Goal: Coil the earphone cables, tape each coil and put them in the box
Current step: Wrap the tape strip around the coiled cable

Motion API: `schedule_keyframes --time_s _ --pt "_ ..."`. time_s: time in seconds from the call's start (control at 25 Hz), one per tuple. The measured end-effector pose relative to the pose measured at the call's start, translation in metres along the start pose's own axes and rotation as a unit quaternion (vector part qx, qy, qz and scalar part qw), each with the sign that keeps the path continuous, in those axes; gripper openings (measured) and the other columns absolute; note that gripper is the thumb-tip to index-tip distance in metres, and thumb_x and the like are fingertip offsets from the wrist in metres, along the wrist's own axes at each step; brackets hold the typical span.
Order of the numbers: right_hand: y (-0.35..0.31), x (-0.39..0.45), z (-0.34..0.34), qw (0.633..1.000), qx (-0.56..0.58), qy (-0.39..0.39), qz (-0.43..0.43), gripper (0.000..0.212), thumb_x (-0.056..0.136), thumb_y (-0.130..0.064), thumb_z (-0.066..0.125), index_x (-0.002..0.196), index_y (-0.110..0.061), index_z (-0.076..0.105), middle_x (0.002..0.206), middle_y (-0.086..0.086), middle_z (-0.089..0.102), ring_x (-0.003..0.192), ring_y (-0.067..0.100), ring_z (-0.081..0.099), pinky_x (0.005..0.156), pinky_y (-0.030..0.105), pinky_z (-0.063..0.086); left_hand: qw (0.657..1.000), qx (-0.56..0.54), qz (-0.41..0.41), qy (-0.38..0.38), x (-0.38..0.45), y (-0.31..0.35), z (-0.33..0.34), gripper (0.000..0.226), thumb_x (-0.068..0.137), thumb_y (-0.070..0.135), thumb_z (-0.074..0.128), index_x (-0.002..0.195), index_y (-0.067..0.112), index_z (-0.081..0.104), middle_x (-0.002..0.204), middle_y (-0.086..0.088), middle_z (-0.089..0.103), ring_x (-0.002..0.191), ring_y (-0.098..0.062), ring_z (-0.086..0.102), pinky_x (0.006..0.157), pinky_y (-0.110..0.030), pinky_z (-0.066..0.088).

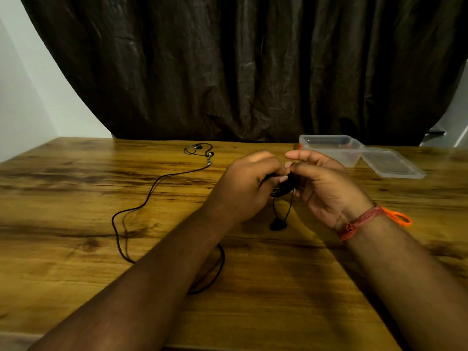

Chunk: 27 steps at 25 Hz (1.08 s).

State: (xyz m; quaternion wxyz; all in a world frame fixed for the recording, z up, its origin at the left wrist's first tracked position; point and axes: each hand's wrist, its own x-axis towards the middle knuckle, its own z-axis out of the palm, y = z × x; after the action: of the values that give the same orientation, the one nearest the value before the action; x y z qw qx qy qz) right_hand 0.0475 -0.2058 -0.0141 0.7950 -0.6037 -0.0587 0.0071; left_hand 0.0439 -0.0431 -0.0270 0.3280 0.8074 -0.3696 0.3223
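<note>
Dark curtain (253, 67) behind, wooden table (291, 287) in front. Both your hands are raised over the table, close together. Your left hand (249, 184) and right hand (326, 183) each pinch a small black coil (285, 187) between curled fingers, probably to keep the loops from springing apart. Two short tails hang from the coil; an earbud (278, 224) at their end rests on the wood. Whether tape is on yet, I cannot tell.

Count: two earphone sets. One is in your grip. The second earphone cable (152, 188) lies loose and uncoiled on the left, partly under your left forearm. One clear box (331, 148) stands open at far right, its lid (392, 164) flat beside it, seemingly ready to receive coils. One red wrist thread (359, 221).
</note>
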Motion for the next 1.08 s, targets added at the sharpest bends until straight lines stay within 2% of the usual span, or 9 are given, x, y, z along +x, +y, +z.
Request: schedule_keyframes --time_s 0.12,0.28,0.44,0.56,0.68,0.76,0.84,0.96,1.08 --pt "0.000 0.001 -0.001 0.999 0.013 0.005 -0.043 0.024 0.086 0.008 0.058 0.100 -0.012 0.063 0.075 0.002 0.070 0.072 0.013 0.066 0.070 0.027 0.051 1.000 0.015 -0.014 0.009 0.000 0.000 0.000 0.009 0.091 0.013 0.065 0.090 0.004 0.066 0.085 -0.006 0.065 0.081 -0.019 0.061 0.066 -0.040 0.048" --pt "0.000 0.002 -0.003 0.996 0.003 0.003 -0.084 0.027 0.084 0.011 0.059 0.101 -0.011 0.062 0.075 0.001 0.067 0.075 0.012 0.066 0.069 0.025 0.056 1.000 0.009 -0.016 0.007 0.000 -0.001 0.002 0.009 0.092 0.013 0.065 0.090 0.004 0.066 0.083 -0.006 0.065 0.079 -0.018 0.061 0.066 -0.038 0.048" --pt "0.000 0.001 -0.003 0.979 -0.109 0.014 -0.173 0.029 0.082 0.007 0.066 0.098 -0.016 0.060 0.079 0.001 0.068 0.078 0.012 0.067 0.076 0.025 0.057 0.996 0.004 -0.086 0.012 0.000 -0.003 0.004 0.008 0.092 0.017 0.065 0.094 0.010 0.067 0.085 0.002 0.065 0.077 -0.003 0.055 0.063 -0.017 0.042" --pt "0.002 -0.001 -0.001 0.940 -0.234 0.022 -0.247 0.031 0.082 0.000 0.069 0.094 -0.026 0.059 0.077 -0.005 0.068 0.079 0.012 0.068 0.073 0.023 0.056 0.982 -0.042 -0.182 0.035 -0.001 -0.002 0.010 0.003 0.090 0.020 0.067 0.089 0.017 0.067 0.080 0.011 0.066 0.071 0.003 0.058 0.059 -0.009 0.040" --pt "0.006 -0.003 0.002 0.891 -0.332 0.033 -0.309 0.033 0.082 -0.003 0.070 0.092 -0.032 0.056 0.079 -0.010 0.065 0.081 0.009 0.066 0.073 0.023 0.055 0.933 -0.178 -0.309 0.057 0.001 0.000 0.015 0.004 0.091 0.017 0.067 0.087 0.016 0.066 0.079 0.002 0.073 0.073 -0.010 0.070 0.072 -0.032 0.058" --pt "0.007 -0.006 0.003 0.840 -0.415 0.020 -0.350 0.036 0.081 -0.005 0.071 0.096 -0.034 0.055 0.084 -0.014 0.063 0.084 0.001 0.063 0.071 0.016 0.052 0.888 -0.269 -0.366 0.067 0.001 0.000 0.016 0.003 0.092 0.011 0.065 0.092 0.008 0.066 0.079 -0.004 0.073 0.071 -0.016 0.072 0.077 -0.040 0.060" --pt "0.007 -0.007 0.002 0.789 -0.481 0.000 -0.384 0.036 0.081 -0.007 0.072 0.102 -0.031 0.055 0.091 -0.015 0.063 0.090 0.001 0.061 0.074 0.020 0.051 0.856 -0.322 -0.397 0.079 0.001 -0.002 0.015 0.006 0.093 0.009 0.062 0.095 0.005 0.066 0.075 -0.005 0.072 0.067 -0.013 0.069 0.077 -0.036 0.059" --pt "0.005 -0.006 0.000 0.734 -0.539 -0.037 -0.410 0.028 0.084 -0.011 0.068 0.108 -0.021 0.058 0.102 -0.007 0.064 0.098 0.013 0.059 0.079 0.035 0.051 0.790 -0.420 -0.433 0.110 0.003 -0.002 0.013 0.014 0.095 0.005 0.058 0.105 -0.004 0.062 0.076 -0.007 0.068 0.062 -0.007 0.065 0.069 -0.026 0.059" --pt "0.003 -0.006 0.000 0.674 -0.596 -0.069 -0.432 0.027 0.088 -0.013 0.062 0.115 -0.018 0.058 0.108 -0.002 0.065 0.101 0.020 0.058 0.084 0.041 0.049 0.743 -0.474 -0.454 0.133 0.006 -0.003 0.008 0.018 0.095 0.001 0.056 0.111 -0.005 0.061 0.080 -0.010 0.064 0.062 -0.007 0.061 0.061 -0.021 0.057"
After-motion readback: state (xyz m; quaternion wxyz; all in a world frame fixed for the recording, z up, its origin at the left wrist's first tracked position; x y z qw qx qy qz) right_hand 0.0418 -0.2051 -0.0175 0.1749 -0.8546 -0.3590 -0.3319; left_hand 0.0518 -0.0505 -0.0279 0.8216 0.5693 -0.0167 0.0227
